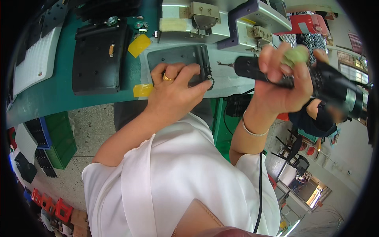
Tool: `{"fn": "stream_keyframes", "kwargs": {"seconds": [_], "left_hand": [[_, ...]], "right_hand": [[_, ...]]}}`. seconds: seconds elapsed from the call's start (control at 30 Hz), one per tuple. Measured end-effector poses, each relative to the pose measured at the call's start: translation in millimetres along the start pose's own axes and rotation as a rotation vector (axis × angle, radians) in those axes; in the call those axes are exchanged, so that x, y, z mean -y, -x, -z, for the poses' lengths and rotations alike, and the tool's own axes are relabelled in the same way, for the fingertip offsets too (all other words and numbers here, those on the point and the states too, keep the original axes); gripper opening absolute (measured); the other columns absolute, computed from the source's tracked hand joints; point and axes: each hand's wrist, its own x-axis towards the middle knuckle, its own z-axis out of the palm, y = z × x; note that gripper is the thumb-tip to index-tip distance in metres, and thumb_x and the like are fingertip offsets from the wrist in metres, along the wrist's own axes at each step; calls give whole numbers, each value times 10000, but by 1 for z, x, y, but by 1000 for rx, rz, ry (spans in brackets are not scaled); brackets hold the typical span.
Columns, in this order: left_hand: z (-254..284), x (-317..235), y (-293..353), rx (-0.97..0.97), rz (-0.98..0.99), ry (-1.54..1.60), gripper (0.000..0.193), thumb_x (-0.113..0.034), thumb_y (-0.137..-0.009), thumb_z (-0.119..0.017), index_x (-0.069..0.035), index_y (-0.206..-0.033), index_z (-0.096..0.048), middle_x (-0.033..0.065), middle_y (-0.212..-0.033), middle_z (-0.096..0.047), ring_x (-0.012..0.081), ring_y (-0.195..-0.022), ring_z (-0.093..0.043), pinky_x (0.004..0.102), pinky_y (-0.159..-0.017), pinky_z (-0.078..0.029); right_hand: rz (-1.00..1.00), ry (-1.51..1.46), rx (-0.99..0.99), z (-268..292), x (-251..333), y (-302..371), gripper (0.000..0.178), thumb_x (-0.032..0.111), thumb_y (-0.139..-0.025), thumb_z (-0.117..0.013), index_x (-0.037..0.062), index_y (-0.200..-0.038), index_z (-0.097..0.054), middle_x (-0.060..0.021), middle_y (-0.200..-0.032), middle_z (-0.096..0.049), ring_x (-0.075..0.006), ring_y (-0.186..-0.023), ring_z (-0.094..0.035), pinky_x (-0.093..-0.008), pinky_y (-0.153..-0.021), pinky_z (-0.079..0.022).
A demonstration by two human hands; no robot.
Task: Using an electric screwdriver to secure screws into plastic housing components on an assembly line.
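My right hand [284,85] is wrapped round a black electric screwdriver [246,67], raised over the right part of the bench. Its bit end points left toward a black plastic housing panel [173,55], apart from it. Something pale green [295,56] covers one finger of this hand. Curled over the panel's near half is my left hand [173,81], with finger and thumb at a small dark ring-shaped part [211,83] by the panel's right edge. The fingers hide part of the panel. Whether a screw sits on the bit cannot be made out.
Left of the panel lies another black housing [98,59]. Yellow pieces [139,45] and small electronic parts [141,27] are nearby. Metal fixtures [193,23] stand at the back. A green crate [59,140] is on the floor at left; another person [316,116] is at right.
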Motion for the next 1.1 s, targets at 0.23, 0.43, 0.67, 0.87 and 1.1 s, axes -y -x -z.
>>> {"fn": "stream_keyframes", "kwargs": {"seconds": [0.23,0.43,0.67,0.87,1.1], "left_hand": [[15,-3,-10,-15,128,131,378,-235,-657,-827,-236,-1013,-700,-33,-1045,-561,198,-980,-474,375,-848,-254],[16,-4,-18,-129,28,126,390,-225,-626,-844,-254,-994,-717,-48,-1032,-571,180,-970,-478,356,-824,-251],[16,-5,-16,-100,45,160,307,-211,-635,-836,-245,-921,-730,-63,-1036,-591,179,-960,-485,350,-824,-253],[15,-4,-14,-81,54,171,292,-200,-640,-834,-232,-910,-727,-72,-1030,-606,172,-949,-494,355,-839,-252],[15,-3,-13,-73,48,163,244,-193,-640,-828,-202,-858,-717,-71,-1039,-616,165,-975,-515,361,-851,-250]], "right_hand": [[-63,-188,-72,16,23,27,459,77,-868,-464,112,-1323,-410,-67,-766,-531,-166,-544,-475,-360,-507,-408],[-85,-254,-5,8,24,30,490,66,-874,-474,121,-1356,-401,-62,-768,-514,-173,-564,-483,-361,-530,-411],[-111,-260,-15,10,21,32,468,56,-874,-479,133,-1331,-413,-62,-773,-513,-176,-557,-482,-370,-531,-411],[-132,-272,-60,6,16,33,448,53,-869,-474,156,-1301,-413,-65,-771,-517,-170,-547,-477,-367,-527,-413],[-120,-214,-34,5,15,35,464,53,-870,-488,161,-1311,-392,-57,-756,-507,-168,-531,-480,-369,-505,-412]]}}
